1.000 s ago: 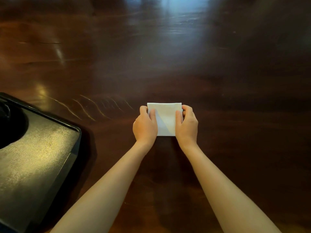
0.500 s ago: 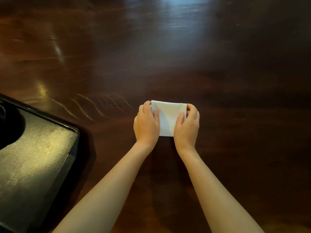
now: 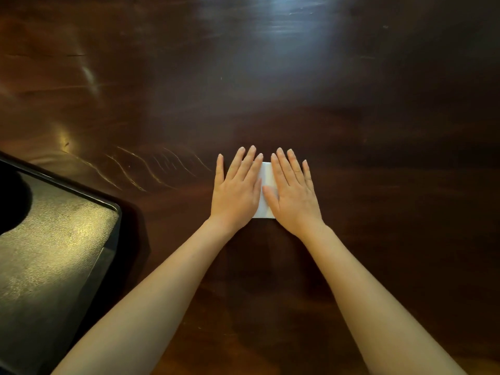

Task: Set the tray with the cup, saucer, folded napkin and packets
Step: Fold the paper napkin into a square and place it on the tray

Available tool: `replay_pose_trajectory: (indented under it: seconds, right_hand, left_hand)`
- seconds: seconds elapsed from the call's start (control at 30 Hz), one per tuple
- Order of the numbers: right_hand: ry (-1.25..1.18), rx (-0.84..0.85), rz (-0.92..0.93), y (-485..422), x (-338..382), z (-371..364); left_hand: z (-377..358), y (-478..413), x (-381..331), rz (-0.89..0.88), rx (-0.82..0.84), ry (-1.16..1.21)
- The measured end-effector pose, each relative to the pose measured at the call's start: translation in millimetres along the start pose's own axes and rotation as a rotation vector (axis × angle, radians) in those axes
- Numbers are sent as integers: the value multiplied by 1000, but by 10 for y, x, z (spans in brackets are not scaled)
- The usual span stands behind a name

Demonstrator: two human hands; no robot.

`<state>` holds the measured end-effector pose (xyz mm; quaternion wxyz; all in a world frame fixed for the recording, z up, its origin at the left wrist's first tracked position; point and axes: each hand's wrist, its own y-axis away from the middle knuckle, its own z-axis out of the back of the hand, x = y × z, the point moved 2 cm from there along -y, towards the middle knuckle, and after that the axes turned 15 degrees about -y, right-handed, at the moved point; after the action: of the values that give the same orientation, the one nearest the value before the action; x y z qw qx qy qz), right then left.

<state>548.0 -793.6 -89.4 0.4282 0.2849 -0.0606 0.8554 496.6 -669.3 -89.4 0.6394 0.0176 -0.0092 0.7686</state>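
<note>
Both palms lie flat and spread, left hand (image 3: pixel 236 190) and right hand (image 3: pixel 293 193), pressing the white napkin (image 3: pixel 266 185) on the wooden table (image 3: pixel 351 117); the folding step looks in hand; next, probably, lifting it across to the black tray (image 3: pixel 67 234) at left.

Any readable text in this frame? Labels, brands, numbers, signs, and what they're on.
None: no readable text anywhere in the view.
Napkin: plain white where it shows between the left hand and right hand, both flat on it; the rest is covered.
Tray: black, textured, no marking visible.
Table: bare dark wood, only glare and scratches.
</note>
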Motion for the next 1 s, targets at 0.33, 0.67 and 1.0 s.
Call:
replay_pose_trajectory:
  seconds: [0.33,0.67,1.0]
  right_hand:
    - [145,101,8,69,-132,64]
    - [48,103,-115,171,-86,112]
    - [-7,86,-99,170,-67,70]
  left_hand:
    - [-26,-15,52,7,164,17]
    - [365,115,129,962,333,1080]
    - [421,108,63,689,351,982]
